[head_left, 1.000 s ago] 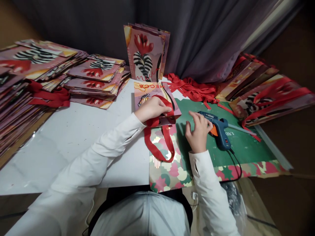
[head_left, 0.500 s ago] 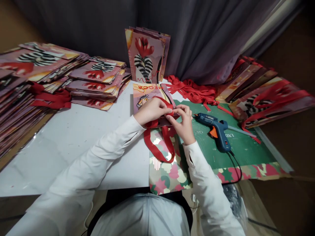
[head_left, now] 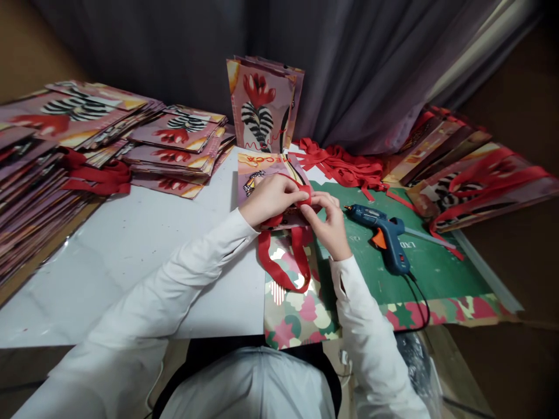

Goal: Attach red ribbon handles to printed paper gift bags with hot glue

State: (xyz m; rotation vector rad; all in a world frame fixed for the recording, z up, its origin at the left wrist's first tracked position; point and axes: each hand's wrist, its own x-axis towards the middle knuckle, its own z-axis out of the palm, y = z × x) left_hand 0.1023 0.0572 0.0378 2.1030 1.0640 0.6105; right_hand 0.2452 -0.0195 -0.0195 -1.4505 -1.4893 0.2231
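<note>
A paper gift bag (head_left: 248,169) printed with a butterfly and the word MECCA lies in front of me, its lettering upside down. Over it my left hand (head_left: 274,199) pinches a red ribbon (head_left: 304,194) between thumb and fingers. From the right, my right hand (head_left: 327,224) grips the same ribbon, its fingertips almost meeting the left ones. A red ribbon loop (head_left: 286,281) hangs off the bag's near edge onto patterned paper (head_left: 301,323). The part of the bag beneath my fingers is hidden.
A blue glue gun (head_left: 388,235) lies on the green board (head_left: 441,273) at right. Behind stand an upright bag (head_left: 262,107) and a heap of red ribbons (head_left: 345,166). Bag stacks (head_left: 174,148) fill the left; finished-looking bags with ribbon handles (head_left: 476,186) stand far right.
The whole view has shifted slightly downward. Both hands stay at the ribbon on the bag, with the fingers of my right hand slightly rearranged.
</note>
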